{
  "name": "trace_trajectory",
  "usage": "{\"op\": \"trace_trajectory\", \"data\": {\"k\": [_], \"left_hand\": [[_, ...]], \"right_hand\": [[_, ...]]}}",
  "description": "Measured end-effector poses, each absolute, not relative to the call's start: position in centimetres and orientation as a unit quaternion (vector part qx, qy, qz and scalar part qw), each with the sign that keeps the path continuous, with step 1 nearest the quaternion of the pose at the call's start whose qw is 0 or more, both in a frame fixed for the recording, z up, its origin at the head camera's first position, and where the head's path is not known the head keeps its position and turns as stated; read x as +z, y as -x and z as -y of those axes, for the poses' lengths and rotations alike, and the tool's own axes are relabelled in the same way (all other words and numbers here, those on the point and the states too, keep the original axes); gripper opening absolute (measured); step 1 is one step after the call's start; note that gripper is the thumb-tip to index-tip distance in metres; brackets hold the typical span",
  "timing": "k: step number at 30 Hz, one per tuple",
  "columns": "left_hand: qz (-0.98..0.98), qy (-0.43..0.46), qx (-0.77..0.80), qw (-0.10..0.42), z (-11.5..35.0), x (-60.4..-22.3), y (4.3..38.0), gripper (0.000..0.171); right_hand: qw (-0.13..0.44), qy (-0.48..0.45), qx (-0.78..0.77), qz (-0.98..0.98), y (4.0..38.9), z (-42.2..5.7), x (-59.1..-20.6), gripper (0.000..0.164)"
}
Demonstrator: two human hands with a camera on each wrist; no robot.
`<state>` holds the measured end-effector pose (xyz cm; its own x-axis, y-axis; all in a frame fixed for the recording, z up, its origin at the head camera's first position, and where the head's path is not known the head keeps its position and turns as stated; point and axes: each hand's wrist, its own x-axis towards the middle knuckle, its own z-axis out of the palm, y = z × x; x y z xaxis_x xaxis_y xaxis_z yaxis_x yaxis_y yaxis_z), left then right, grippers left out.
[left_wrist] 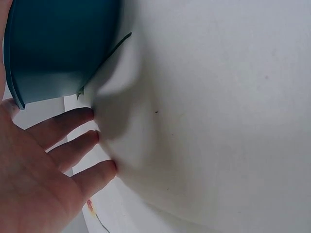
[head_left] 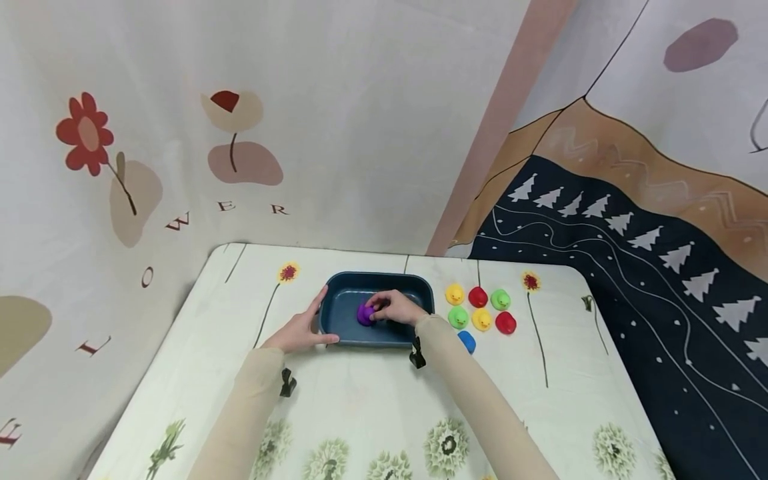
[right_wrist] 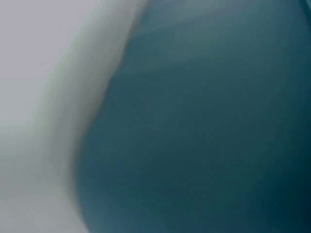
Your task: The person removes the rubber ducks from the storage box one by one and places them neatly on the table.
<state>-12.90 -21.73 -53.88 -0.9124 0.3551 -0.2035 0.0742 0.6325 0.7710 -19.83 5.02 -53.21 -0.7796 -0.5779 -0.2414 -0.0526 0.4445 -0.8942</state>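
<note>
A dark blue rectangular tray (head_left: pixel 342 323) sits on the table. My left hand (head_left: pixel 300 332) rests against its left end, with thumb and index finger spread along the outside. In the left wrist view, the other fingers (left_wrist: pixel 73 150) extend loosely beside the tray wall (left_wrist: pixel 58 48). Inside the tray, my right hand (head_left: pixel 397 308) pinches a small rounded purple toy duck (head_left: pixel 363 316) from its right side; the fingers partly cover it. The blurred right wrist view shows only the tray's blue surface (right_wrist: pixel 194 121) and a pale area, with neither the hand nor the duck visible.
Right of the tray lie several small toy ducks: yellow (head_left: pixel 455 294), red (head_left: pixel 477 297) and green (head_left: pixel 458 317). A blue one (head_left: pixel 467 342) is partly hidden behind the right sleeve (head_left: pixel 474 393). A flower-print cloth (head_left: pixel 360 407) covers the table; printed curtains (head_left: pixel 360 133) hang behind.
</note>
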Motion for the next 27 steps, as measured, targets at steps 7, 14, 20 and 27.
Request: {"op": "trace_trajectory", "data": {"k": [7,14,20,27], "left_hand": [[-0.887,-0.124,0.411,0.17,21.6,-53.8,12.8,0.114],[-0.893,-0.127,0.401,0.16,21.8,-53.8,12.7,0.114],[-0.891,-0.125,0.405,0.161,21.7,-53.8,12.7,0.112],[-0.891,-0.127,0.404,0.162,21.6,-53.8,12.6,0.113]], "right_hand": [[0.242,0.187,-0.508,-0.805,19.3,-5.9,-53.4,0.021],[0.203,0.173,-0.535,-0.802,18.8,-6.6,-52.6,0.022],[0.19,0.161,-0.545,-0.801,18.7,-7.7,-52.1,0.028],[0.162,0.159,-0.542,-0.81,18.3,-9.3,-51.1,0.025]]}}
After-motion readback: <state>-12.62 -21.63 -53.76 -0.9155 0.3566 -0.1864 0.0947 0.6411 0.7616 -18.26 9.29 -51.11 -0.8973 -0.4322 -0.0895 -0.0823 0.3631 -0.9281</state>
